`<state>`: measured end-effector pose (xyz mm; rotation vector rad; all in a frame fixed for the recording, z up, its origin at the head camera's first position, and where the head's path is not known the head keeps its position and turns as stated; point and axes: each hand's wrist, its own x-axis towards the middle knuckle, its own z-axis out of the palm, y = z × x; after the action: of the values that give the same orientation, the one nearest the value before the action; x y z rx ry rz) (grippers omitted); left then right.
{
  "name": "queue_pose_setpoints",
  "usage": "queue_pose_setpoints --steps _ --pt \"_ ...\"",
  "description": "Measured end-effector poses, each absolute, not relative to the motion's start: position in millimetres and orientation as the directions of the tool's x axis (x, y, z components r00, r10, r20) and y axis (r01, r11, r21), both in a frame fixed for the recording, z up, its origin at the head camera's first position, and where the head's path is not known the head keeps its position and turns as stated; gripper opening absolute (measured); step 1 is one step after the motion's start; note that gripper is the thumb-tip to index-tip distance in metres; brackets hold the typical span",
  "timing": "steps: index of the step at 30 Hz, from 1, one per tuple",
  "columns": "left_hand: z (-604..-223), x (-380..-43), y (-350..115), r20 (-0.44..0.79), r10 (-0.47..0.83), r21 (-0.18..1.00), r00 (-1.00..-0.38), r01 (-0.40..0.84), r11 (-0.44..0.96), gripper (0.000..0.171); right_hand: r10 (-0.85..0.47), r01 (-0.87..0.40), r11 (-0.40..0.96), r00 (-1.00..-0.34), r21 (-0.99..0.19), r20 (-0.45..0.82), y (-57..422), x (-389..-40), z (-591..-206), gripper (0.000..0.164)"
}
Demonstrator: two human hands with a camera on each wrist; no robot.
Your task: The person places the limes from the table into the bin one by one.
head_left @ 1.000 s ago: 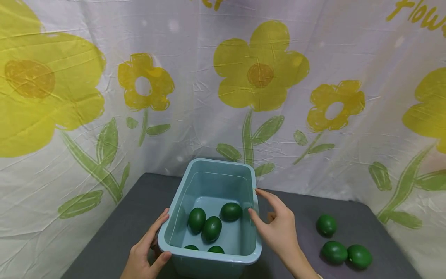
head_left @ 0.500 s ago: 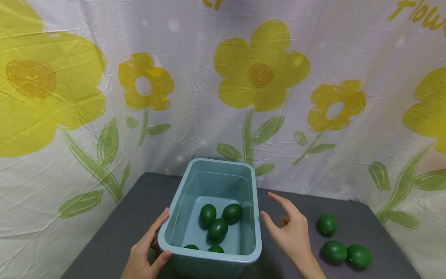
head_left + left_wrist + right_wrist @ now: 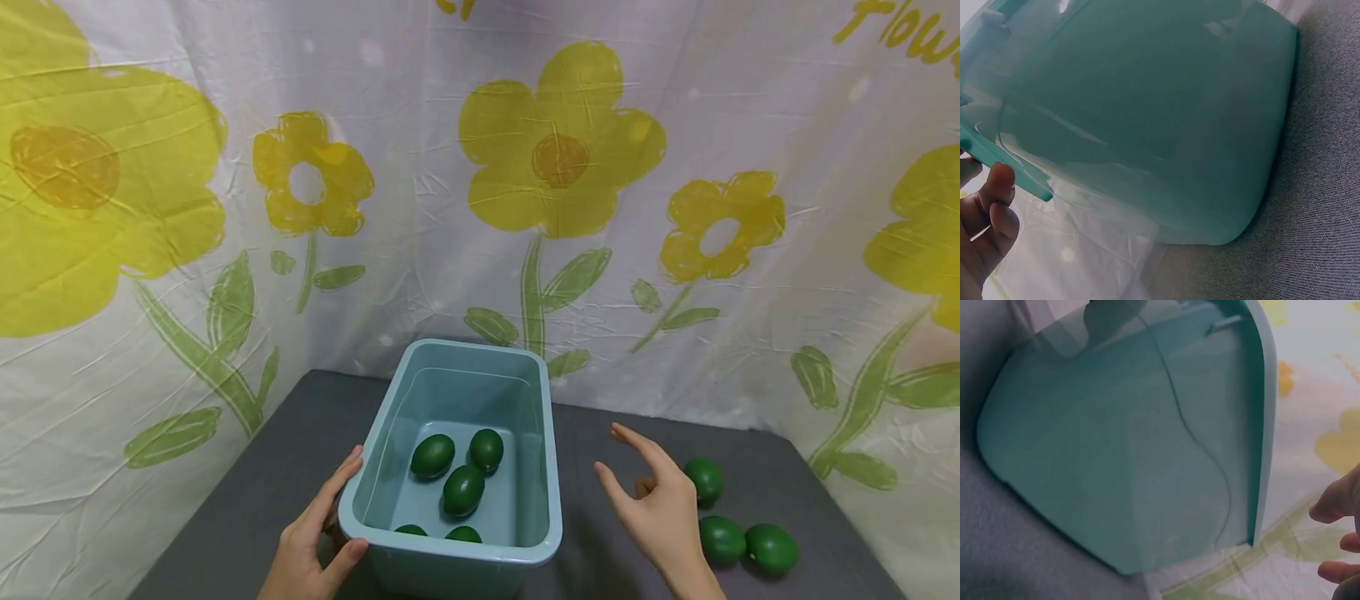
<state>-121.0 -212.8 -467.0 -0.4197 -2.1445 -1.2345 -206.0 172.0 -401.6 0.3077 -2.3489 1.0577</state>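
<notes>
1. While the left hand [image 3: 303, 543] grips the near-left corner of the bin [image 3: 450, 547], thumb at the near rim, fingers along the left side, the head view has the right hand [image 3: 662, 510] spread, thumb and forefinger apart, nothing between them. It hangs right of the bin, just left of three loose green fruits: far fruit [image 3: 707, 481], near-left fruit [image 3: 724, 540], near-right fruit [image 3: 772, 549]. Five more show in the bin; two are partly hidden by its near rim.
2. Same view, my read: step is fetching a loose one. Far fruit stands apart, so probably the easiest pick. Near pair sit tight; come from above, pinch across the narrow middle. Lift above the right rim before crossing, release low: they'll likely roll.
3. Left wrist view: fingers bent at the rim, bin base on the worktop [image 3: 1322, 206]. Light steadying should do; don't tip it.
4. Right wrist view: fingertips apart from the bin rim. No fruit visible, so can't judge alignment from here.
</notes>
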Motion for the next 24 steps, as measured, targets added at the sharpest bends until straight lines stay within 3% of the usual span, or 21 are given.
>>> queue_pose_setpoints --steps 15,24 --pt "-465 -119 -212 0.643 -0.057 0.666 -0.764 0.521 0.533 0.074 0.084 -0.275 0.727 -0.873 -0.629 0.480 203 -202 -417 0.067" --pt "-465 -120 -210 0.636 -0.077 0.680 -0.768 0.510 0.526 0.074 0.117 -0.208 0.784 -0.876 -0.585 0.469 220 -203 -423 0.066"
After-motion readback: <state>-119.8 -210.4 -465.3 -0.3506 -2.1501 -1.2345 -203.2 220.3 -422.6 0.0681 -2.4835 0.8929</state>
